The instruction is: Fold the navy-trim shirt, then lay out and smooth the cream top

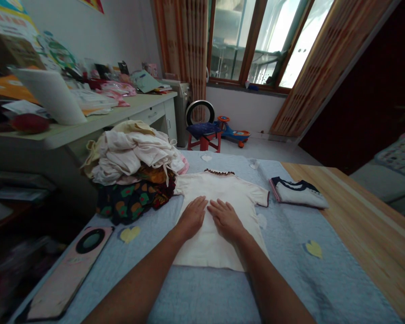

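Observation:
A cream short-sleeved T-shirt point(219, 184) lies spread out on the blue cloth, its dark-trimmed collar pointing away from me and its hem toward me. My left hand point(193, 217) rests flat on the middle of the shirt, fingers stretched forward. Close beside it, my right hand point(225, 218) also lies flat on the fabric. The fingertips of both hands almost meet at the shirt's centre. Neither hand grips anything. The left sleeve touches the edge of a clothes pile point(135, 155).
A folded white top with a dark collar point(299, 191) sits at the right on the blue cloth point(290, 270). A pink phone point(70, 270) lies at the lower left. Beyond the pile stands a cluttered desk point(148, 105); a red stool point(205, 141) is behind the table.

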The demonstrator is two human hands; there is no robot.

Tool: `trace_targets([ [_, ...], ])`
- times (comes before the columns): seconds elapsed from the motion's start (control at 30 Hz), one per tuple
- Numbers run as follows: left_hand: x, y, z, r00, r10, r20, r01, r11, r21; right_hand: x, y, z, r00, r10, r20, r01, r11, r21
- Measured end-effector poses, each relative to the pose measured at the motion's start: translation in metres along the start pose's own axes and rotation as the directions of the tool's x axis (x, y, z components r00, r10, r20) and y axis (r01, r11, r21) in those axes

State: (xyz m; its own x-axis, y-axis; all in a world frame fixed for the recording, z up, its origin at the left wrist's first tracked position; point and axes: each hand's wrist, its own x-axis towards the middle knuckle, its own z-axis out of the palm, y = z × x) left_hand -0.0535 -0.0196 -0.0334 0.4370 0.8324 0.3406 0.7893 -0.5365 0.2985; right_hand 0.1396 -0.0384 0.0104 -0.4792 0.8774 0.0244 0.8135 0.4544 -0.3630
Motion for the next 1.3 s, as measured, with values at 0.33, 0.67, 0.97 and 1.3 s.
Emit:
trace_targets([
  [0.33, 0.001, 0.003, -0.004, 1.0, -0.005, 0.006, 0.005, 1.0, -0.01, -0.016, -0.006, -0.002, 0.997, -0.074, 0.029, 0.074, 0.997, 0.005],
  [0.67, 0.003, 0.009, -0.013, 0.997, -0.041, 0.068, 0.04, 0.999, 0.015, -0.032, 0.009, 0.01, 0.971, -0.033, -0.236, 0.14, 0.88, 0.453],
  [0.97, -0.002, 0.017, -0.025, 0.983, -0.04, 0.178, 0.031, 0.998, 0.053, -0.036, 0.005, -0.005, 0.975, 0.136, -0.176, 0.024, 0.72, 0.694],
  [1.3, -0.011, 0.017, -0.031, 0.962, -0.029, 0.271, -0.007, 0.992, 0.129, -0.038, 0.01, 0.0, 0.913, 0.337, -0.231, -0.041, 0.639, 0.769],
])
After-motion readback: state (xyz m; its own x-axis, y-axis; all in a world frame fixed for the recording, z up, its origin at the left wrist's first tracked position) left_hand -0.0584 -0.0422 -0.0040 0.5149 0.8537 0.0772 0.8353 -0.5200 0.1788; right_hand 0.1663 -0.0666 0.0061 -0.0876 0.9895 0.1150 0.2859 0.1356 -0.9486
